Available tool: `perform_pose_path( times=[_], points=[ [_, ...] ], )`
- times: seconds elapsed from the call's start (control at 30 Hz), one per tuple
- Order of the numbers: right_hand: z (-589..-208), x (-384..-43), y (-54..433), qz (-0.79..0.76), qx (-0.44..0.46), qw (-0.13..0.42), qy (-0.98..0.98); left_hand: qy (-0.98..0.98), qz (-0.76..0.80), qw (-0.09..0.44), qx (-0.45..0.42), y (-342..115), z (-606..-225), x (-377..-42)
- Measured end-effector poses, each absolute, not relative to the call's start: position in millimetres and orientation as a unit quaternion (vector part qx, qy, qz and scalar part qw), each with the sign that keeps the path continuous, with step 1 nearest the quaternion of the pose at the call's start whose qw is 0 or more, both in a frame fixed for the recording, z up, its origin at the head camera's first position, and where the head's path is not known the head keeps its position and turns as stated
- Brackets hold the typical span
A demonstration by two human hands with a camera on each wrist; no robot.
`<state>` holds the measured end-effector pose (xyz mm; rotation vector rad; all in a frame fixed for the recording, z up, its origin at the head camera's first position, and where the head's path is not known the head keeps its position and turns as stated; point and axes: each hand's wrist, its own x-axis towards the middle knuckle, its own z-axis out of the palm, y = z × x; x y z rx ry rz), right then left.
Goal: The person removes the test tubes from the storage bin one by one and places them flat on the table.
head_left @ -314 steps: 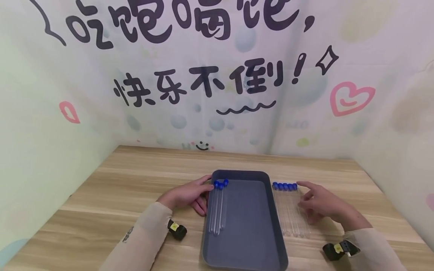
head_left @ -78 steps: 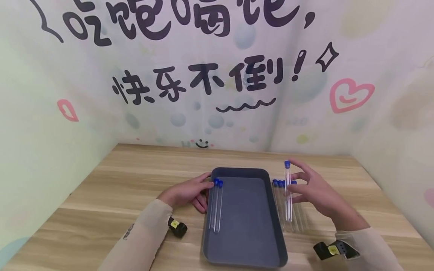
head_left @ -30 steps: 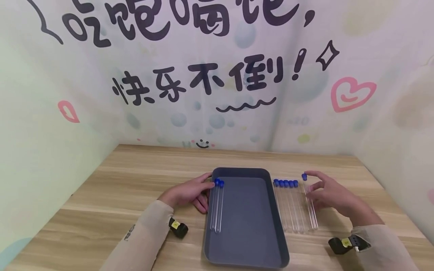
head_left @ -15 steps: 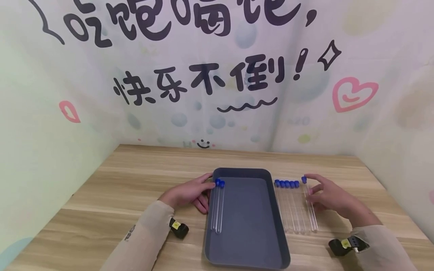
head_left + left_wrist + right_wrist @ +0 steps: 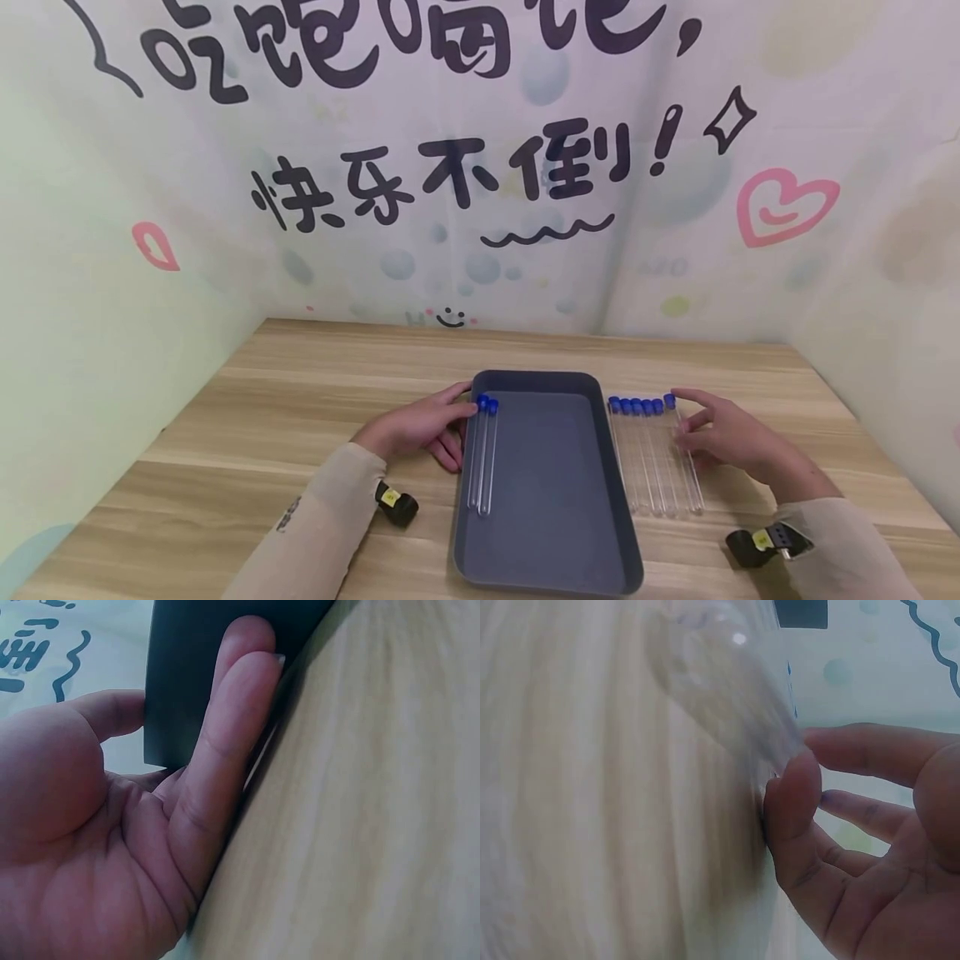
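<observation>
— Table?
— Pale wood, boxed in by printed walls; a dark tray sits at its near edge.
— Tubes?
— Clear, blue-capped. Six tubes lie right of the tray, the right hand touching the outermost with relaxed fingers. The left hand, fingers straight, presses the tray's left wall.

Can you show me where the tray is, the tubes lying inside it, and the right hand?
tray [image 5: 551,533], head view, bare floor near its front.
tubes in the tray [image 5: 482,458], head view, clear shafts along the left wall.
right hand [image 5: 723,435], head view, back of the hand, fingers touching the outermost tube on the table.
</observation>
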<state>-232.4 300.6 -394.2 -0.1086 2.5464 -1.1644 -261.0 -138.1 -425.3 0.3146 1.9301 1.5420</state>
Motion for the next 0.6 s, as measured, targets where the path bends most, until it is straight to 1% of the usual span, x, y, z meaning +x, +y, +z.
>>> perform_pose_path(
  times=[0.4, 0.6],
  points=[
    [-393.3, -231.7, 298.5, -0.403, -0.034, 0.161, 0.900, 0.736, 0.585, 0.318, 0.121, -138.6, -424.8, -260.1],
    [-392.2, -232.5, 298.9, -0.381, -0.038, 0.128, 0.915, 0.737, 0.585, 0.316, 0.120, -138.5, -424.7, -259.8]
  ],
)
